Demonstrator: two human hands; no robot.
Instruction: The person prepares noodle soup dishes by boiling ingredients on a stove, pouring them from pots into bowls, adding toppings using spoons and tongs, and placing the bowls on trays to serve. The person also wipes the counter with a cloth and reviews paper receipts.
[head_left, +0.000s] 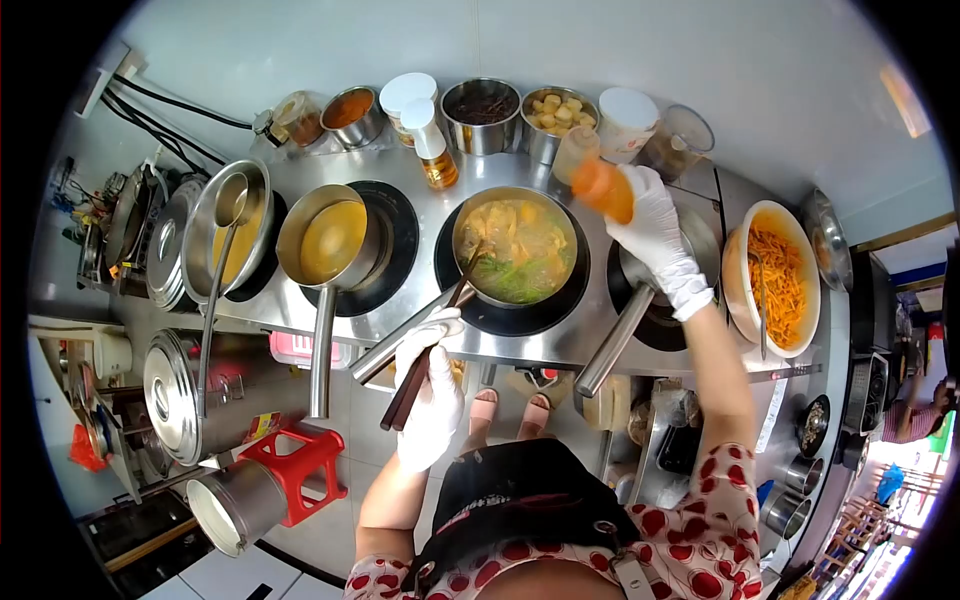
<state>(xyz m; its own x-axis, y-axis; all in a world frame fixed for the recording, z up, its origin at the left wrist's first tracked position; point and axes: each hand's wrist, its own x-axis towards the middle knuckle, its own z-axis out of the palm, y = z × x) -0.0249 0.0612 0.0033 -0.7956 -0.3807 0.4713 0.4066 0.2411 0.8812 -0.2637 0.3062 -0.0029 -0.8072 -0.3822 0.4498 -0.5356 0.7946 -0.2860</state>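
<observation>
My left hand, in a white glove, grips a pair of dark chopsticks. Their tips reach into the left side of a saucepan holding yellowish broth, pale pieces and green leaves. The pan sits on a black round burner, its metal handle pointing toward me beside my left hand. My gloved right hand is closed around an orange bottle, tilted and blurred, above the counter to the right of that pan. Beneath my right forearm is another saucepan, partly hidden, with its handle toward me.
On the left are a pan of yellow broth and a bowl with a ladle. A tub of orange shreds stands right. Containers and a sauce bottle line the wall. A red stool is lower left.
</observation>
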